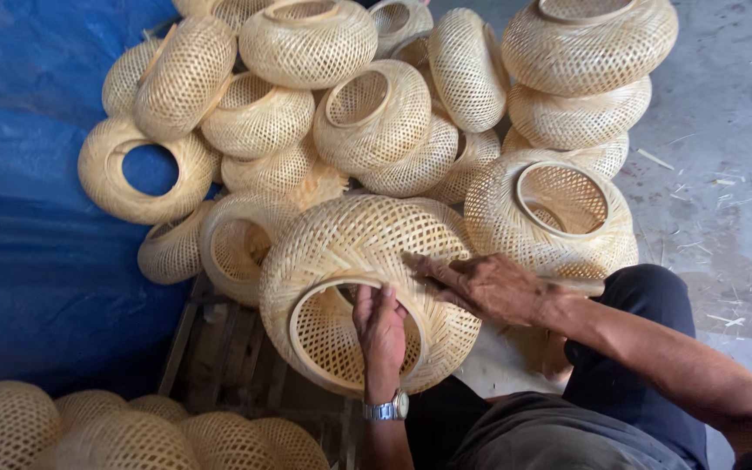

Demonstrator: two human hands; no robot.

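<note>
The woven bamboo shade [359,278] lay tilted over a dark wooden crate [219,348], just in front of the person's knees, and its round opening faced up toward the camera. The left hand [382,326], with a metal watch [389,407] on the wrist, curled its fingers over the rim of that opening, while the right hand [485,283] lay flat and spread on the outer weave of the shade. Behind the shade was a heap of similar shades [341,113], left of it a blue tarp [19,218], and right of it the grey concrete floor [724,174].
</note>
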